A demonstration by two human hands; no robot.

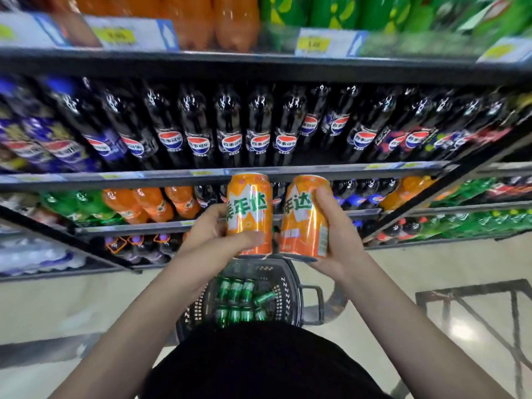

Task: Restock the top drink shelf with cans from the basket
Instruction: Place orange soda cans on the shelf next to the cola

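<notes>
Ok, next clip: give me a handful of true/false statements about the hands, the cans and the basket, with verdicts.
1. Each hand holds an orange can. True: the left hand grips the left orange can and the right hand grips the right orange can.
2. The basket holds only orange cans. False: the ones visible in it are green cans.
3. Both held cans are upright or nearly so. True.
4. The basket stands on a shelf. False: it sits on the floor, below the hands.
5. The dark cola bottles fill the shelf row above the held cans in view. True.
</notes>
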